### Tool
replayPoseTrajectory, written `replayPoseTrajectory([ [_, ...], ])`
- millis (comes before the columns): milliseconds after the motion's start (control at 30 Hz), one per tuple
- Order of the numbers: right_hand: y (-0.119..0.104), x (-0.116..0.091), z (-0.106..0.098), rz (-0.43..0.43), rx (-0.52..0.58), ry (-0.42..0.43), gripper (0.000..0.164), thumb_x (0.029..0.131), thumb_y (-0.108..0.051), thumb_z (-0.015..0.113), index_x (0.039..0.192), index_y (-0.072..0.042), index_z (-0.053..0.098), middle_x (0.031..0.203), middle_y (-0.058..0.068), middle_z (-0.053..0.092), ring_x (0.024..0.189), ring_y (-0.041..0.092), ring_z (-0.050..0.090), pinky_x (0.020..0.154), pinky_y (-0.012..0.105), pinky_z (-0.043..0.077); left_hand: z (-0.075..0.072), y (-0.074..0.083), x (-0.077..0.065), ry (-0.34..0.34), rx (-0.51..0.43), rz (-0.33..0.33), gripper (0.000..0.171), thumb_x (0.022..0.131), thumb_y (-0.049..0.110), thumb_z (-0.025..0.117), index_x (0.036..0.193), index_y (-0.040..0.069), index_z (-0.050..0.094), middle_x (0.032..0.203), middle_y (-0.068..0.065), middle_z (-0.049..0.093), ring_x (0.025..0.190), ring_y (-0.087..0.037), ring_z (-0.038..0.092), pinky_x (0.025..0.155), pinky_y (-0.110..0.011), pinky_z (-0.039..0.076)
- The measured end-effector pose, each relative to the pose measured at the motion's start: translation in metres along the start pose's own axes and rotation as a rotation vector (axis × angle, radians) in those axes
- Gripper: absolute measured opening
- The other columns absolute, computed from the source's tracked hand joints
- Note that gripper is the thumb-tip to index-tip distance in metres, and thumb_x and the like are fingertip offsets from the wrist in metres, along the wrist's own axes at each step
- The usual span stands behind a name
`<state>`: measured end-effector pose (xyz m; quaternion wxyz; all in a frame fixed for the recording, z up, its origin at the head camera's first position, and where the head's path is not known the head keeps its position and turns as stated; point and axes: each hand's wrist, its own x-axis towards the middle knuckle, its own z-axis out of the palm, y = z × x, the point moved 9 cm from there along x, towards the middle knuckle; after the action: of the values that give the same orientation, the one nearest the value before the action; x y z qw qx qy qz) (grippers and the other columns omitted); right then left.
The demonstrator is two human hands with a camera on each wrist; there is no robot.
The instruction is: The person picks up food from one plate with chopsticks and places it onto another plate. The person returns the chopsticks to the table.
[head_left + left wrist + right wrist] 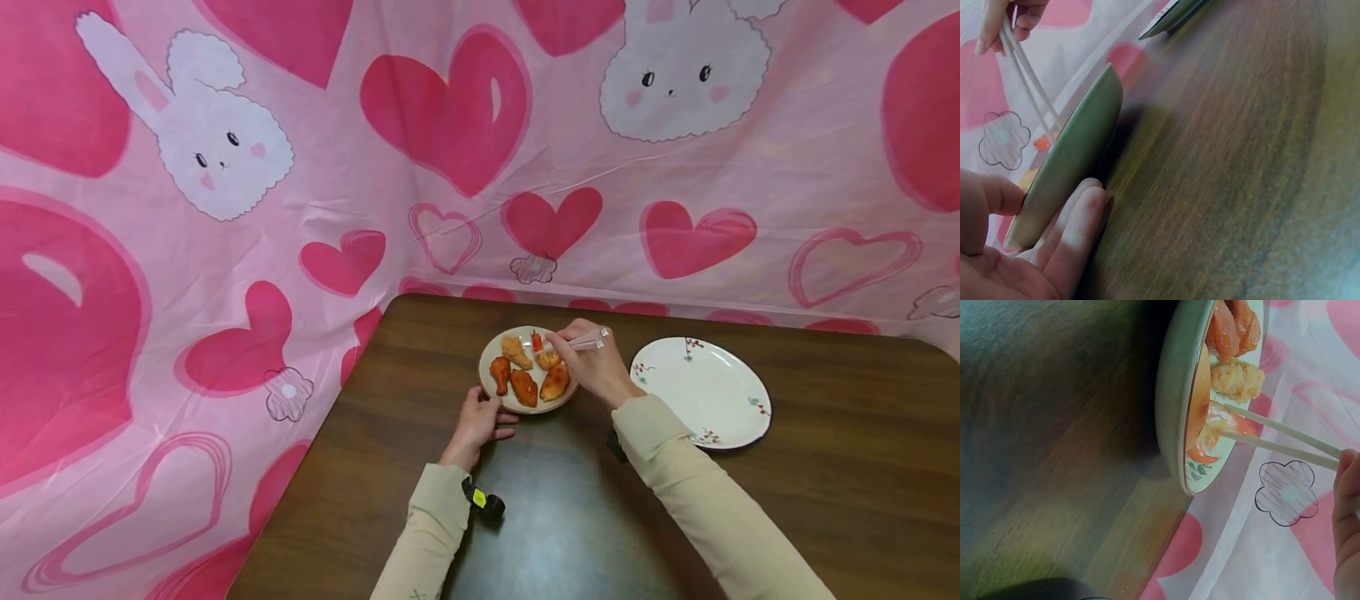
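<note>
- The left hand [480,421] grips the near-left rim of the small plate [495,346], thumb on the rim and fingers against its underside; whether the plate is lifted there, I cannot tell.
- The right hand [596,362] grasps a pair of pale chopsticks [588,340]; their tips are slightly parted and reach an orange-and-white prawn-like piece [1213,425] on that plate. Whether they pinch it firmly, I cannot tell.
- The small plate is just right of the frame's centre, below mid-height, also carrying a drumstick [500,375], a pale fried piece [516,352] and two browned pieces, one in the middle [524,387] and one at the right [555,382].
- The large oval plate [701,392] lies right of centre, apart from the small one; the right sleeve crosses in front of its lower-left rim.
- The wooden table [570,500] has its far edge just above both plates and its left edge slanting to the lower left; bare wood stretches between the forearms and at the lower right.
- A black wrist device [491,506] on the left arm bears a yellow label [479,497], too small to read.
- The large plate shows red-and-green sprig decoration.
</note>
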<state>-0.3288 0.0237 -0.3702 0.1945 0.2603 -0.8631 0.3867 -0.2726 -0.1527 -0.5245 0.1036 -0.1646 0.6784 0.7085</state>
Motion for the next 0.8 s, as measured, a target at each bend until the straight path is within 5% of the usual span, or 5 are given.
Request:
replayPoseTrajectory([
  [500,0.0087,-0.0052,-0.0056,0.062,0.015,0.01,0.02,0.089,-0.02,0.069,0.085,-0.003,0.078,0.076,0.007,0.065,0.066,0.016,0.058,0.057,0.024,0.051,0.0001,-0.0016,0.0024,0.008,0.012,0.006,0.047,0.099,0.014,0.042,0.142,0.002,0.027,0.117,-0.024,0.063,0.083,-0.018,0.069,0.07,-0.034,0.061],
  [800,0.0053,-0.0077,-0.0104,0.018,0.01,0.06,0.014,0.088,-0.015,0.07,0.082,-0.004,0.077,0.075,0.007,0.066,0.064,0.014,0.059,0.055,0.024,0.052,0.0006,-0.0015,0.0015,0.003,0.001,0.017,0.047,0.099,0.013,0.042,0.142,0.001,0.027,0.118,-0.026,0.062,0.089,-0.025,0.07,0.07,-0.035,0.061],
])
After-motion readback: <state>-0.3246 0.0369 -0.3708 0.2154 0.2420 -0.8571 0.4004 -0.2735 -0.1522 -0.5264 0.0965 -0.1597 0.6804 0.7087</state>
